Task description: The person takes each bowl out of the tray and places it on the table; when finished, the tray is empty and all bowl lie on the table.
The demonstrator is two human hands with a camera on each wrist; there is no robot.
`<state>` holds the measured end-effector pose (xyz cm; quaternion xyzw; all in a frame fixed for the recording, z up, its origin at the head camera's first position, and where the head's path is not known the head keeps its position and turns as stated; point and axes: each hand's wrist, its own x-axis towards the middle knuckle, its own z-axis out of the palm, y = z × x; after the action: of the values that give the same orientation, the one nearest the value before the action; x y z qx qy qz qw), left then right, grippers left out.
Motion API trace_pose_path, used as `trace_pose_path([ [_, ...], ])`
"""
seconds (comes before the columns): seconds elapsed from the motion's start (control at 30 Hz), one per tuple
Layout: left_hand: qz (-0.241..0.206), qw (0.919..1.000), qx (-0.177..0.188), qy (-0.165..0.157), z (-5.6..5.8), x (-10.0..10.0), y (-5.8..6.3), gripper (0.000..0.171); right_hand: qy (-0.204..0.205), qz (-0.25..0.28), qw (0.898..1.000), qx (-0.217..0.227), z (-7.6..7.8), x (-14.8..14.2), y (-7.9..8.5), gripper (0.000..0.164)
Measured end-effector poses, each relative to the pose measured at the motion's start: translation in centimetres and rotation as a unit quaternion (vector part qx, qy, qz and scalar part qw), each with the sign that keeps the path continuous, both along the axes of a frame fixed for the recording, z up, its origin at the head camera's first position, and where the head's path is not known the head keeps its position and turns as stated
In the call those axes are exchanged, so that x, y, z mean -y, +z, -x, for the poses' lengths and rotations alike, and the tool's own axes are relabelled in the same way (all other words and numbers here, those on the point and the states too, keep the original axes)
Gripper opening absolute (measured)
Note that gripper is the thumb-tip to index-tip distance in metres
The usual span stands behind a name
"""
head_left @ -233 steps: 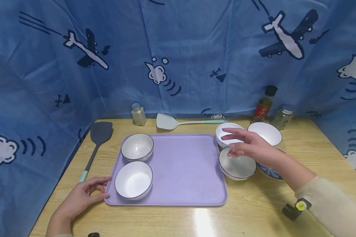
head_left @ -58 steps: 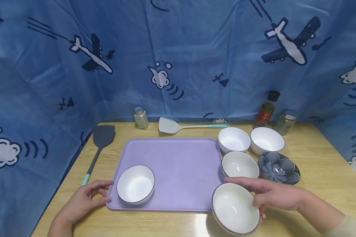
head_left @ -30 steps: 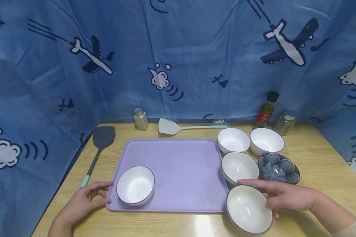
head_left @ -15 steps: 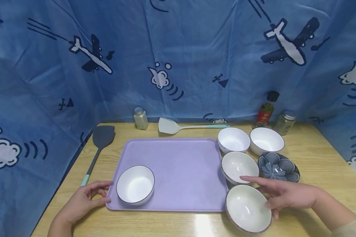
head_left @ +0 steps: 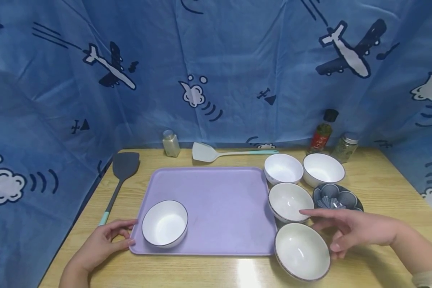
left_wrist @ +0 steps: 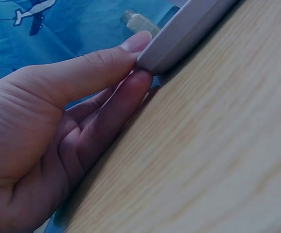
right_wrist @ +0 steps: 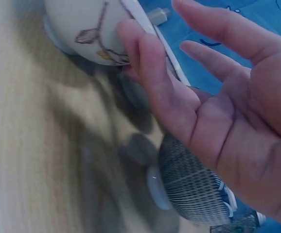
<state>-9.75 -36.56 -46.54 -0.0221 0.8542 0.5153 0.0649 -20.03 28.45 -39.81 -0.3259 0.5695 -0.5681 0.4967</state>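
My left hand (head_left: pixel 100 245) pinches the left rim of a purple tray (head_left: pixel 227 204); in the left wrist view the thumb (left_wrist: pixel 135 42) lies at the tray's edge with a finger beneath. On the tray's front left stands a white bowl with a dark rim (head_left: pixel 165 224). My right hand (head_left: pixel 356 228) is off to the right of a cream bowl (head_left: pixel 302 252), fingers spread and holding nothing. That bowl sits on the table at the tray's front right corner, its outside showing a branch pattern in the right wrist view. Behind it is another cream bowl (head_left: pixel 291 202), partly behind my index finger.
A dark patterned bowl (head_left: pixel 331 196) lies partly under my right hand. Two white bowls (head_left: pixel 283 169) stand further back. A red-labelled bottle (head_left: pixel 320 136), a lidded jar (head_left: pixel 345 147), a small shaker (head_left: pixel 171 144), a pale spatula (head_left: pixel 205 153) and a dark spatula (head_left: pixel 125 166) line the back and left.
Over the earlier frames, a cream bowl left the tray's back left and was set at its front right corner. My right hand has just let go and drawn back rightward; the left stays put.
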Motion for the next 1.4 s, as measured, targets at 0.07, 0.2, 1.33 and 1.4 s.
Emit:
trace_pose_path([
  [0.07, 0.003, 1.0, 0.004, 0.002, 0.0, 0.0, 0.1, 0.059, -0.005, 0.005, 1.0, 0.009, 0.1, -0.3, 0.3, 0.08],
  [0.2, 0.002, 1.0, 0.007, 0.003, 0.0, -0.1, 0.1, 0.059, -0.005, 0.022, 1.0, 0.007, 0.5, -0.8, 1.1, 0.076],
  [1.33, 0.007, 0.9999, -0.002, 0.008, -0.4, -0.1, -0.2, 0.057, -0.148, -0.036, 0.982, -0.109, 1.8, 13.5, 2.3, 0.067],
  [1.4, 0.008, 0.9999, -0.006, 0.006, -0.2, -0.1, -0.2, 0.057, -0.151, -0.037, 0.982, -0.105, 1.9, 14.6, 2.4, 0.068],
])
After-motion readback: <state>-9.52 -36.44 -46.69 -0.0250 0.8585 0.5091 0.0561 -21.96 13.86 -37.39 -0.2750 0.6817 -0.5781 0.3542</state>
